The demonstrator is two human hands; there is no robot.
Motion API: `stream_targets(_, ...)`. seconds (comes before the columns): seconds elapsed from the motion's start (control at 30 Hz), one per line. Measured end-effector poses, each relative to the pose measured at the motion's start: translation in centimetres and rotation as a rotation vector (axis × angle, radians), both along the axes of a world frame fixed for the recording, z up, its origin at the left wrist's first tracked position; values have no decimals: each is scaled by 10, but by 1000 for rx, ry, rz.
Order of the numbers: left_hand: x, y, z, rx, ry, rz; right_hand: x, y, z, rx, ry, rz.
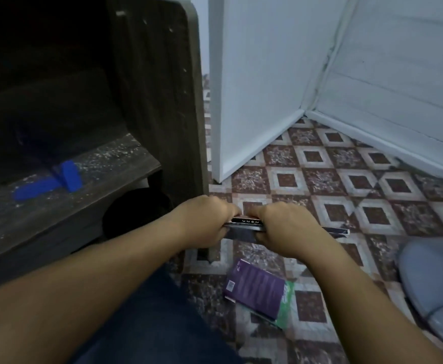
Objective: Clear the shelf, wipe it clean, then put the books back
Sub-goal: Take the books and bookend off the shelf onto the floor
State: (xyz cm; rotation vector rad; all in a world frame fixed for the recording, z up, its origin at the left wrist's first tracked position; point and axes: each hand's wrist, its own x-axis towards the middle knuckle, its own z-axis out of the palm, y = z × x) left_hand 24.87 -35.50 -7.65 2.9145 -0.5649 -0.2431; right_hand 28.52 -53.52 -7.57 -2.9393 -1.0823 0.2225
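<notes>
Dark books point(246, 225) clamped between left hand point(204, 216), right hand point(281, 227).

My left grip point(210, 216) and right grip point(281, 229) cover most of the stack of books point(246, 225) I hold, so I cannot count them; only 1 spine's white lettering shows, too small to read. The back of the shelf point(57, 106) is lost in darkness. The purple book point(256, 290) on the floor hides most of the green one point(287, 303) under it, and its text is blurred. The grey cushion point(435, 279) is cut off at the right edge.
</notes>
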Motion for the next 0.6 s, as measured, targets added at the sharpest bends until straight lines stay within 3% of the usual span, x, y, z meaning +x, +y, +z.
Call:
stream_targets(0.3,37,-25,-82,75,107,-22,20,-29,-97,30,199,-138)
stream_targets(0.6,51,-39,-129,29,228,29,25,-31,-194,-13,141,-304)
